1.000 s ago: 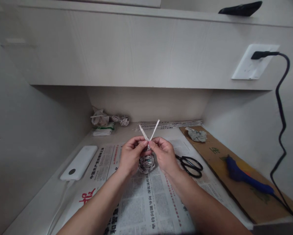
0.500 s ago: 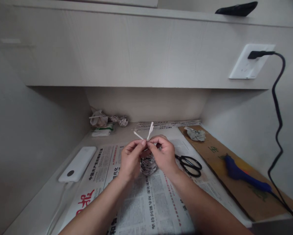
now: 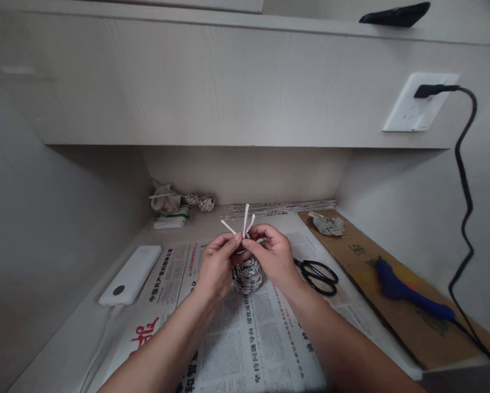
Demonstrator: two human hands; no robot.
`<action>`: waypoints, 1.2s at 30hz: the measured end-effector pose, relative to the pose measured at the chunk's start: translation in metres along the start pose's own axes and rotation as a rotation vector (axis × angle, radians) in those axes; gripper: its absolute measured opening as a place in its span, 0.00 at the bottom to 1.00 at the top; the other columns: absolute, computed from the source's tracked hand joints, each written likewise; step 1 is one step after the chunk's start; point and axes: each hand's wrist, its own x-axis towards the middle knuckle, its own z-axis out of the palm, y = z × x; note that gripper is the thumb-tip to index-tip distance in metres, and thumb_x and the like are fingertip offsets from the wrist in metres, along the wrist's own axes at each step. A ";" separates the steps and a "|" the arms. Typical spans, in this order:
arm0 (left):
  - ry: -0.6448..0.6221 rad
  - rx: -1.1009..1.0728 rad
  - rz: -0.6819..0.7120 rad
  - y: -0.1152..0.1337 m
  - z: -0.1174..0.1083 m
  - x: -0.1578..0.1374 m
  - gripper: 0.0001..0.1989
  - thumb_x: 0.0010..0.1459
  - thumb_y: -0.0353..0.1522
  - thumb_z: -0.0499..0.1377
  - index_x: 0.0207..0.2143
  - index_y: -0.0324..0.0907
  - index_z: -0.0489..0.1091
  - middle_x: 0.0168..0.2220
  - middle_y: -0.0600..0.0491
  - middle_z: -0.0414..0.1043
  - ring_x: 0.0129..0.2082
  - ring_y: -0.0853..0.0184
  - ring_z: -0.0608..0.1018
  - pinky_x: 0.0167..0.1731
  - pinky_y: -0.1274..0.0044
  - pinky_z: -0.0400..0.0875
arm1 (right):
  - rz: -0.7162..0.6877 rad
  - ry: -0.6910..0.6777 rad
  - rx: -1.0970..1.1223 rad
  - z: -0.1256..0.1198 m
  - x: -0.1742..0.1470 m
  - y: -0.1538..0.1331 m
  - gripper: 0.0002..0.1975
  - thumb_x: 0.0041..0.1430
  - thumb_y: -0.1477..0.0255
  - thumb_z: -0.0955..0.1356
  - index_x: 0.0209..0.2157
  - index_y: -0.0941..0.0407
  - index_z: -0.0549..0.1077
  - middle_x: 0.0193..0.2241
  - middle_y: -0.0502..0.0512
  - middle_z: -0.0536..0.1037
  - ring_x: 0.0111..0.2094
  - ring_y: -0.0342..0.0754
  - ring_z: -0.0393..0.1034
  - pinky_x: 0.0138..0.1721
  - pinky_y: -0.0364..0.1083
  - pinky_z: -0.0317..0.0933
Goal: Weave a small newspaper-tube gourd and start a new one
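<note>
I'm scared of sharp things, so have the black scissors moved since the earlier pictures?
No, not in any direction that shows: the black scissors lie in the same spot, left of the cardboard.

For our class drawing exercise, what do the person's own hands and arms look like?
The left hand and right hand are bare: no gloves, rings or watch show. The forearms are bare too, with no sleeves or clear markings in view.
</note>
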 end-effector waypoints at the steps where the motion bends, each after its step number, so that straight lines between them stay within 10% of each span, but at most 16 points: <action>1: -0.006 0.024 0.014 -0.001 0.000 0.000 0.10 0.46 0.35 0.69 0.27 0.37 0.74 0.28 0.55 0.73 0.27 0.73 0.74 0.29 0.80 0.74 | -0.015 -0.013 0.020 -0.001 0.001 0.000 0.08 0.51 0.68 0.72 0.34 0.54 0.75 0.31 0.51 0.77 0.30 0.44 0.71 0.31 0.43 0.64; 26: -0.006 0.370 0.278 -0.004 0.000 -0.003 0.08 0.49 0.34 0.66 0.28 0.38 0.74 0.28 0.54 0.74 0.28 0.71 0.74 0.33 0.80 0.72 | -0.071 0.073 -0.116 0.000 -0.009 -0.015 0.07 0.55 0.66 0.70 0.29 0.55 0.73 0.27 0.52 0.76 0.30 0.46 0.70 0.33 0.45 0.65; 36: -0.169 0.057 0.055 -0.003 0.000 0.001 0.09 0.49 0.32 0.67 0.31 0.39 0.71 0.28 0.57 0.72 0.26 0.73 0.77 0.26 0.83 0.75 | 0.230 -0.100 0.465 -0.002 0.002 -0.010 0.09 0.48 0.65 0.75 0.28 0.55 0.75 0.23 0.47 0.72 0.23 0.39 0.62 0.22 0.38 0.62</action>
